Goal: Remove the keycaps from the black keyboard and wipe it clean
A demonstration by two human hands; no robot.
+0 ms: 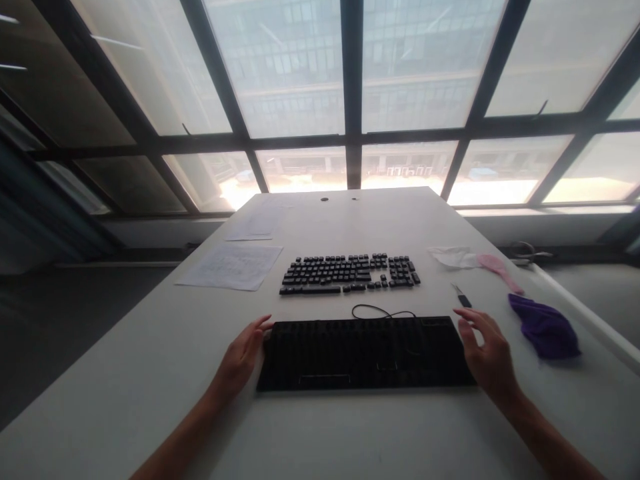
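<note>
A black keyboard base (365, 353) without its keycaps lies flat on the white table in front of me. My left hand (243, 353) is at its left end, fingers curved round the upper left corner. At the opposite end my right hand (487, 350) holds the right edge, with thumb and forefinger by the upper right corner. The undersides of both hands are hidden. Behind the base, loose black keycaps (327, 272) are laid out in keyboard order. A thin black cable (373, 307) loops out from the base's back edge.
To the right lie a small dark-handled tool (463, 298) with a pointed metal tip, a purple cloth (547, 330), a pink brush-like object (495, 265) and a crumpled white tissue (453, 257). Printed paper sheets (233, 267) rest at the left. Large windows (295, 73) stand behind the table (380, 223).
</note>
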